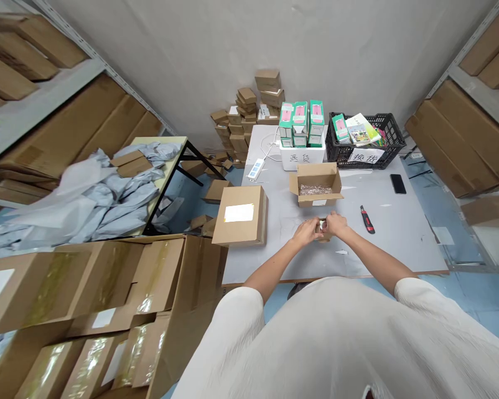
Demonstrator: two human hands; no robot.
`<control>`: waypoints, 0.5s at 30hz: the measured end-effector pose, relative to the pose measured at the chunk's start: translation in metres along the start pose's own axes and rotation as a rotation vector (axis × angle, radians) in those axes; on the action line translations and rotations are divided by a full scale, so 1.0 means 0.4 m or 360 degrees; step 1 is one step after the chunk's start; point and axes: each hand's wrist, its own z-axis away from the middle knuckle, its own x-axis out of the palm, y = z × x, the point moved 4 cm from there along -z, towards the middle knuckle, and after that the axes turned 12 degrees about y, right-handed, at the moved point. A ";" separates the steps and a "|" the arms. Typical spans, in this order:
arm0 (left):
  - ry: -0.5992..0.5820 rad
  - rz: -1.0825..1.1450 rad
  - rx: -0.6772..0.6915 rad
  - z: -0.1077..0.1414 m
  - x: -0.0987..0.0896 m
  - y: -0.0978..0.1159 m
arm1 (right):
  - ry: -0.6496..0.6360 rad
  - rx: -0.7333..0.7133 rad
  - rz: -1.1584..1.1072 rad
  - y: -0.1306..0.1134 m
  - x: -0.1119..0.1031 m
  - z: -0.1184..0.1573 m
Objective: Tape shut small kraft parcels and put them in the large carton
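Observation:
My left hand (306,231) and my right hand (336,223) are closed around the two sides of a small brown cardboard box (325,238) near the front of the grey table. Something pale shows at the box's top between my fingers, too small to make out. Just behind them stands an open cardboard carton (316,192) with its flaps spread and clear bubble wrap (314,189) inside. To the right of my right hand lies a red and black utility knife (367,220).
A closed carton (239,216) sits at the table's left edge. At the back are a white bin (301,158) of green boxes, a black crate (366,149) and a power strip (256,169). A phone (398,184) lies at right. A large box of parcels (195,271) stands at left.

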 end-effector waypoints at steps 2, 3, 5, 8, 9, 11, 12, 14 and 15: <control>0.0009 0.0021 0.0016 -0.003 -0.001 0.005 | -0.0021 0.0025 0.0027 -0.005 0.001 -0.005; 0.0011 0.0026 0.0020 -0.004 -0.001 0.007 | -0.0044 0.0045 0.0041 -0.007 0.001 -0.006; -0.0001 0.0014 0.0026 -0.007 0.000 0.014 | -0.0090 0.0068 0.0062 -0.012 -0.003 -0.005; -0.0027 -0.0029 0.0037 -0.007 0.002 0.024 | -0.0083 0.0067 0.0050 -0.016 -0.015 0.009; -0.0028 -0.0041 0.0039 -0.006 0.002 0.026 | -0.0057 0.0070 0.0032 -0.017 -0.021 0.016; -0.0013 -0.0069 0.0018 -0.004 0.002 0.027 | -0.0003 0.0089 -0.0018 -0.017 -0.037 0.032; 0.0001 -0.0087 -0.0006 -0.003 0.001 0.025 | 0.0020 0.0097 -0.0041 -0.017 -0.048 0.041; 0.0029 -0.0127 -0.0069 -0.002 -0.002 0.018 | 0.0068 0.0104 -0.0075 -0.020 -0.077 0.057; 0.0039 -0.0140 -0.0097 -0.003 -0.004 0.014 | 0.0101 0.0104 -0.0085 -0.021 -0.096 0.063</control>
